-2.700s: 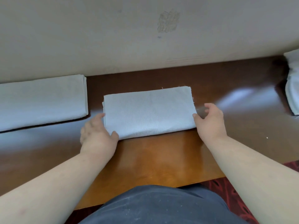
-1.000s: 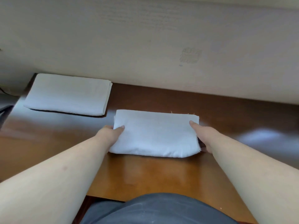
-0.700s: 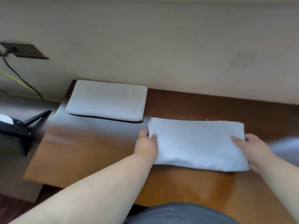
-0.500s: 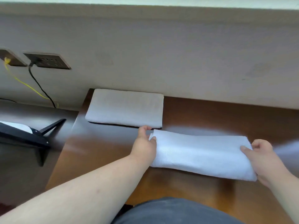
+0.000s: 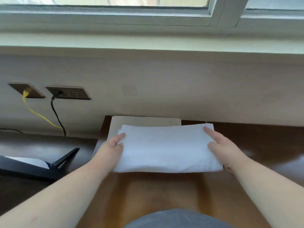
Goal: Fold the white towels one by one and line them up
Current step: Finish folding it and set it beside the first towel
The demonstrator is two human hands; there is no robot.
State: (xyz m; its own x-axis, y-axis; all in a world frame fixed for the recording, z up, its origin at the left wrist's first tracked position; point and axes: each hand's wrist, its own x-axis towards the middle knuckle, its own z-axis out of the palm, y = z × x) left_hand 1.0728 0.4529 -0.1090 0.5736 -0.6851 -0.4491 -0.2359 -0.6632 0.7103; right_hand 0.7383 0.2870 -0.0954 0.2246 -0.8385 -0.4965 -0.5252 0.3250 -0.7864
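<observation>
Both hands' grip clasps the folded towel (image 5: 166,148) above a brown table (image 5: 164,191), seemingly beneath a window (image 5: 115,12).

Folded towel (image 5: 166,148): white cloth, soft, matt, fine nubbly weave. Second towel (image 5: 144,121) behind it, far side: same cloth, duller in shade. Table (image 5: 164,191): brown wood, varnished, glossy, pale glare patches at right. Wall (image 5: 181,83): beige, matt, faintly grained. Socket plates (image 5: 69,93) far left: brushed grey-brown, low sheen. Cables: one yellow (image 5: 39,115), one black (image 5: 56,115), smooth plastic sheath. Window frame (image 5: 222,12): white, smooth.
</observation>
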